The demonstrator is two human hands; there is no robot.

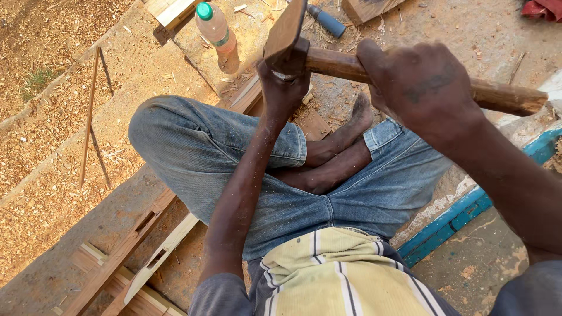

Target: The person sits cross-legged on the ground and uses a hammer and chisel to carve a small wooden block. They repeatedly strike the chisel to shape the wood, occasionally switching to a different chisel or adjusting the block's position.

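Now my right hand (424,88) is wrapped tight round the wooden handle (503,96) of an adze-like tool in the upper right of the frame, while my left hand (284,88) pinches its metal head (285,32) at upper centre, above my crossed legs. A plastic bottle (218,34) lies just left.

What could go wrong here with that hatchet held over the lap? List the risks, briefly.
1. The left hand grips right under the hatchet head, close to the metal; a slip could cut the fingers.
2. The tool hangs above the bare feet and crossed legs; if the right hand loses its grip on the wooden handle, the head may drop onto them.
3. The plastic bottle stands just beyond the head and could be knocked over.
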